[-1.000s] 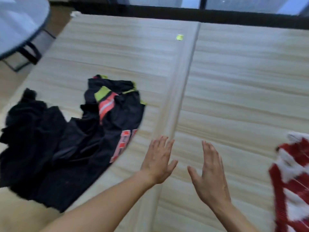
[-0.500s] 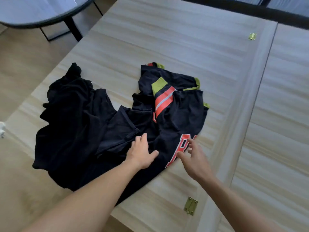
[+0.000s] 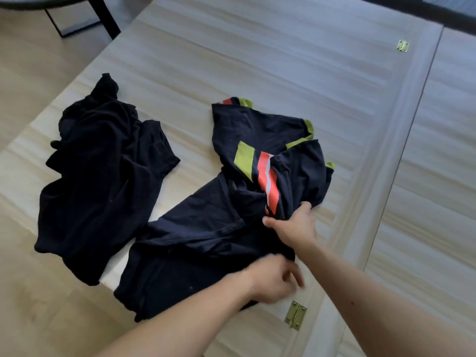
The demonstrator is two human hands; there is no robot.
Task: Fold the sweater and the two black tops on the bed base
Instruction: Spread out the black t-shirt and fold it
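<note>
the right hand (image 3: 292, 228) grips a bunched fold of the striped black top (image 3: 206, 228), fingers curled into the cloth. the left hand (image 3: 273, 282) is motion-blurred at that top's near hem; whether it pinches the fabric cannot be told. two tops lie on the bed base (image 3: 283, 60), the plain black top (image 3: 98, 176) crumpled to the left, apart. two hinges show: the near hinge (image 3: 295, 315) and the far hinge (image 3: 402, 45).

Two tops on bed base (image 3: 283, 60) — plain top (image 3: 103, 176) left, striped top (image 3: 219, 228) right.
</note>
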